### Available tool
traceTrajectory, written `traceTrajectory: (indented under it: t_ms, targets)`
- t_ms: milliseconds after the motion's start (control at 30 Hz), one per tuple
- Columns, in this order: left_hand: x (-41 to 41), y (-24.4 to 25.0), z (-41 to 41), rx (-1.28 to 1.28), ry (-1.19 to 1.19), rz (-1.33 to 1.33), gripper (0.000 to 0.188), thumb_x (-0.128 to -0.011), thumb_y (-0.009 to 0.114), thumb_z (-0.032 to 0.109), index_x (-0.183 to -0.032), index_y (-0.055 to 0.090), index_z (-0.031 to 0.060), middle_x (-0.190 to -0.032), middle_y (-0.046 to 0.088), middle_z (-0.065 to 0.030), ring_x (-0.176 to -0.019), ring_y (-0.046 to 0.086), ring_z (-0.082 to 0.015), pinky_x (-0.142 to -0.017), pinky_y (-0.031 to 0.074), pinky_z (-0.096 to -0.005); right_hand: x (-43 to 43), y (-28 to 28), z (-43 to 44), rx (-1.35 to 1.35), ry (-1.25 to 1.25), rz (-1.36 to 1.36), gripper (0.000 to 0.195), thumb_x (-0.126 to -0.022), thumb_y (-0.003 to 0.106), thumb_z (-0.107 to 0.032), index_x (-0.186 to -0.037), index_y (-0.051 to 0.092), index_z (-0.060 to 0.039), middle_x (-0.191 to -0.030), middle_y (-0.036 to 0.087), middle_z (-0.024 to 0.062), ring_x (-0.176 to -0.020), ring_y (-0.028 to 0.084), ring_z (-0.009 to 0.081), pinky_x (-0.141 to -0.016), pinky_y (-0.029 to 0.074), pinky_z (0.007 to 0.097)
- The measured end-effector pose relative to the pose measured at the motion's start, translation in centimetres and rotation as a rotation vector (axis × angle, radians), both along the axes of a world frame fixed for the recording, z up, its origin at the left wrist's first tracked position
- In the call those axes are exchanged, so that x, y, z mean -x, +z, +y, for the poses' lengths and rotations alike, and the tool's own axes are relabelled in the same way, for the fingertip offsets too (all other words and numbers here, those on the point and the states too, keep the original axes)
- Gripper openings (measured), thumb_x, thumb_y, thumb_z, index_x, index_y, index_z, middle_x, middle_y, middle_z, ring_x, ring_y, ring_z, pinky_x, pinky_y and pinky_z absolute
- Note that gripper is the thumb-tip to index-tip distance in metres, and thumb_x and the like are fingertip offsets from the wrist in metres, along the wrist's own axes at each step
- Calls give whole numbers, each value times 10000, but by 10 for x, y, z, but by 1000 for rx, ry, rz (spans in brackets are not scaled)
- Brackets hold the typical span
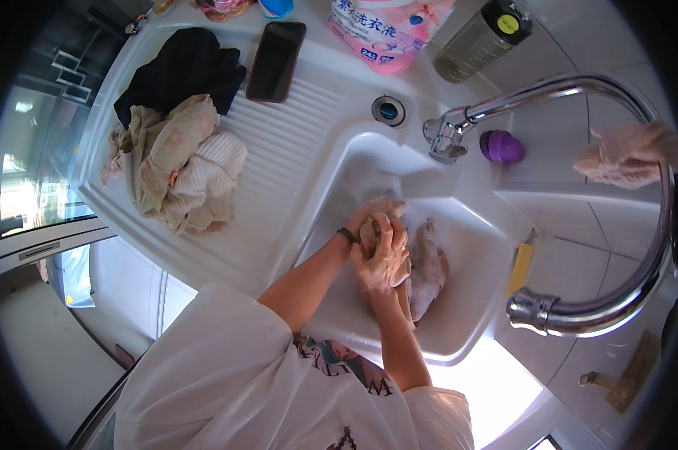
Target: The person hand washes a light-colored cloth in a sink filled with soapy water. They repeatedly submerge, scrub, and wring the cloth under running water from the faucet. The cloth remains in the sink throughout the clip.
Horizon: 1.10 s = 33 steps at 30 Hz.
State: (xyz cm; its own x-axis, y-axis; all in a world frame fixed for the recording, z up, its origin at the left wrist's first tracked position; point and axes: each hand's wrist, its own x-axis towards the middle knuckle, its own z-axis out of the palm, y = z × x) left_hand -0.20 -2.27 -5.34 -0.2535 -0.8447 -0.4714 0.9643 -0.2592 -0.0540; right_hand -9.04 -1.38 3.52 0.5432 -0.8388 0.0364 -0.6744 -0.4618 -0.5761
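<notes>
Inside the white washbasin (479,236), my left hand (362,218) and my right hand (382,257) are pressed together around a wet beige cloth (402,274). The left hand is partly covered by the right hand and the cloth. My right fingers curl over the bunched fabric, and part of it trails down beside the right forearm. Against the right side of the hands lies a soapy, pinkish-beige wet garment (429,275) in the basin. Suds (372,183) cover the water at the basin's far end.
On the ribbed drainboard (282,146) lie a black garment (181,70), a beige clothes pile (187,169) and a phone (276,62). Behind stand a detergent pouch (381,34) and shaker bottle (479,42). A chrome faucet (648,247) arches along the right, with a cloth (620,156) draped over it.
</notes>
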Motion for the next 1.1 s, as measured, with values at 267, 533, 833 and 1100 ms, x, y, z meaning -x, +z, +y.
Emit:
traceTrajectory:
  t_ms: [267,533,833,1100]
  targets:
    - [14,-10,0,366,-20,-624,373,-812,497,410,-899,562,53,-830,587,-98,-747,566,-203,-665,470,-313,0,-13,-12,372,-18,-229,389,-646,671,-247,-974,537,-87,-924,485,117,-872,453,343,-756,394,424]
    - [11,-16,-2,-438,-224,-1039,354,-795,532,329,-959,534,16,-866,577,-147,-845,558,-267,-741,454,-361,1,-58,-46,-171,-154,-443,223,-756,582,-198,-880,540,-18,-860,549,204,-779,538,358,-685,431,424]
    - [-12,6,21,-268,-616,-2350,603,-721,623,203,-1250,349,113,-1368,174,-200,-1168,347,-397,-894,397,-445,-8,-126,-24,25,81,877,700,-755,558,-410,-1339,270,-154,-1271,358,127,-1158,355,282,-855,319,531]
    - [-5,-29,5,-446,-401,-1883,753,-721,626,283,-1328,222,96,-1392,178,-165,-1227,284,-383,-959,323,-474,2,-108,-76,-592,-121,670,488,-718,593,-176,-1164,464,-23,-1133,505,242,-1053,493,330,-889,397,368]
